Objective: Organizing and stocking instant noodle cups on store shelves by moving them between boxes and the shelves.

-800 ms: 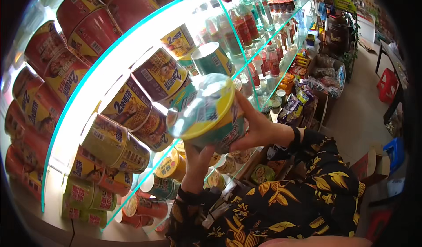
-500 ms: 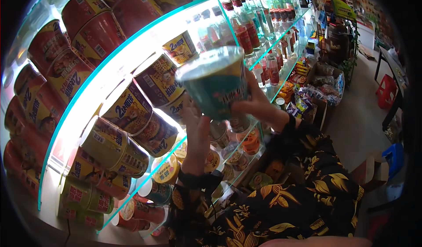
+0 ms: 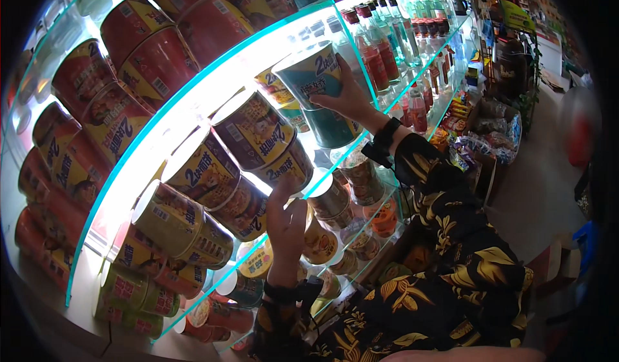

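Observation:
My right hand (image 3: 351, 101) is wrapped round a teal and yellow instant noodle cup (image 3: 303, 72) on the lit glass shelf. That cup sits on top of a second teal noodle cup (image 3: 332, 130), making a stack of two. Lower down, my left hand (image 3: 287, 226) is empty, its fingers extended and thumb apart, in front of the shelf edge. Its fingertips come close to a purple and yellow noodle cup (image 3: 284, 167), and I cannot tell whether they touch it. A larger purple cup (image 3: 255, 130) is stacked above that one.
Red noodle cups (image 3: 151, 65) fill the shelf above the glass edge (image 3: 158, 114). Olive noodle cups (image 3: 171, 214) stand further left. Bottles (image 3: 371, 46) line the shelf at the right, with a box of snack packets (image 3: 493, 133) beyond. More cups (image 3: 322, 243) sit on the lower shelf.
The teal cup has moved from between my hands onto the stack at the shelf. My left hand has let go and dropped lower; my right hand still grips the cup.

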A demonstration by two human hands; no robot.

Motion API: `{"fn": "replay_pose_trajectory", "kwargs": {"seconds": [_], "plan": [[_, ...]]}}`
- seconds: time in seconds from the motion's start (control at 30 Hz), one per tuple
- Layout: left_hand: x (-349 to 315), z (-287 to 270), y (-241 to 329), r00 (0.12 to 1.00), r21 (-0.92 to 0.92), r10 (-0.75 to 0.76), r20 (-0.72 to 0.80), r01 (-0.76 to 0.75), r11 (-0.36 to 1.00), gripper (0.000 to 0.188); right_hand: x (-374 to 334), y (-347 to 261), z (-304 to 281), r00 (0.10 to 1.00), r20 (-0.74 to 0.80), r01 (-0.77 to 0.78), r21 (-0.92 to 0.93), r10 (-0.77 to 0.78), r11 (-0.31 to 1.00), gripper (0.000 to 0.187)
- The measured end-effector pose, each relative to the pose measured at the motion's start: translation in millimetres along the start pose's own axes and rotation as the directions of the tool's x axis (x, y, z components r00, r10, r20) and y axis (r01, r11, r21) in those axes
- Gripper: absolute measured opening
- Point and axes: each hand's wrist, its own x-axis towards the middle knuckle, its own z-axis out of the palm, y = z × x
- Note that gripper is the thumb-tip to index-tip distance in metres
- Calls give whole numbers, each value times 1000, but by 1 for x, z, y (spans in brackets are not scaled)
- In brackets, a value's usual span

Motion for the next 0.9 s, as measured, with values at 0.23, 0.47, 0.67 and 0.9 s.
{"fn": "replay_pose_trajectory", "kwargs": {"seconds": [0.23, 0.47, 0.67, 0.9], "plan": [[3, -11, -10, 996, 96, -15, -88, 24, 995, 49, 3, 5, 8, 999, 17, -28, -67, 29, 997, 114], [3, -11, -7, 986, 287, 110, -129, -69, 955, 49, -10, 36, 5, 999, 23, -44, -79, 46, 996, 116], [5, -14, -11, 987, 276, 87, -136, -47, 960, 49, -8, 31, -3, 963, 200, -221, 196, 182, 955, 106], [6, -20, -20, 990, 242, 69, -119, -38, 970, 51, -10, 5, -7, 881, 326, -429, 245, 342, 869, 95]]}}
